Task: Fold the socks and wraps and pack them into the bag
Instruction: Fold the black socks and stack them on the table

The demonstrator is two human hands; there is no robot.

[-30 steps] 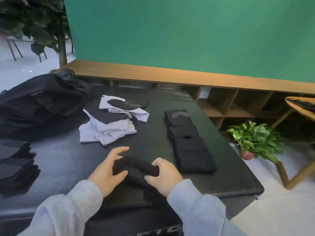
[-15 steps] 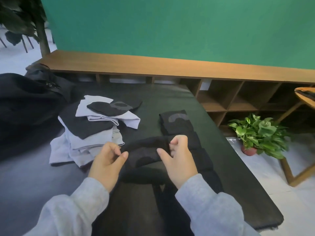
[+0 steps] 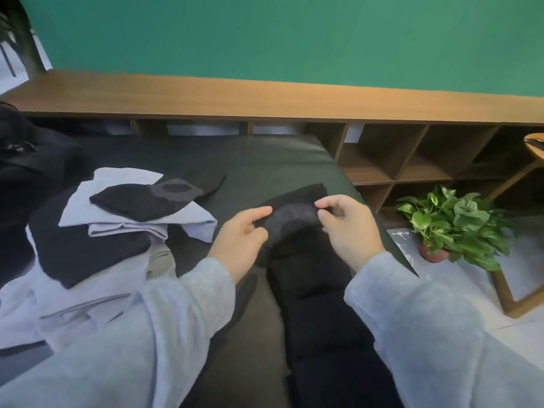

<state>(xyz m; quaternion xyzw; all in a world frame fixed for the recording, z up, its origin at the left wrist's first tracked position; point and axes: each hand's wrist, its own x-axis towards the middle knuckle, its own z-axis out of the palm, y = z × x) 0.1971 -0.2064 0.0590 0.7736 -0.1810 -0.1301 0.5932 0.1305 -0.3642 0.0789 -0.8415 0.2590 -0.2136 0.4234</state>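
Head view shows both hands lifted off the table (image 3: pixel 250 334) since a second ago, when they pressed a bunched black sock flat near its front edge. Now the left hand (image 3: pixel 240 242) and right hand (image 3: pixel 348 231) pinch the sock (image 3: pixel 294 217) by thumb and forefinger at each end, stretched between them above the row of folded socks (image 3: pixel 318 325). It is probably being straightened for folding. Left of the sock lies the unfolded pile (image 3: pixel 123 219); the bag (image 3: pixel 17 160) sits beyond that. No writing is legible.
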